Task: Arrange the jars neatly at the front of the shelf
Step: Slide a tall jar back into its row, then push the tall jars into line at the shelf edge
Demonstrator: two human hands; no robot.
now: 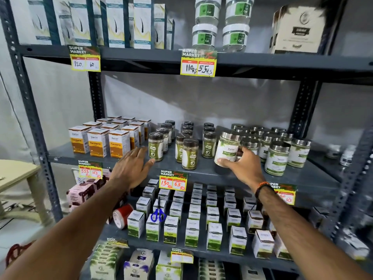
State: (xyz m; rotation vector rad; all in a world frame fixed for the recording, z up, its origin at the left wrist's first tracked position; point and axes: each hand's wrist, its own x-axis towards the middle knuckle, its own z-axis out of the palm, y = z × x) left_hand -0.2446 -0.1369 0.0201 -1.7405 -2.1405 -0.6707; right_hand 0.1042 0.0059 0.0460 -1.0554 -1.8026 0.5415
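Observation:
On the middle shelf (222, 172) stand rows of small dark-capped powder jars and, to the right, several silver-lidded moringa jars (277, 156). My right hand (242, 164) grips one silver-lidded jar (227, 147), tilted left, near the shelf's front edge. My left hand (131, 166) is flat and open, its fingers spread, with the thumb tip just touching the base of the front-left small jar (155, 146). Another small jar (189, 154) stands forward of its row, between my two hands.
Orange turmeric boxes (99, 142) fill the shelf's left part. Price tags (173, 179) hang on the front lip. The shelf below holds white-green boxes, blue scissors (158, 215) and a red-white can (122, 216). Gel jars (220, 23) sit above.

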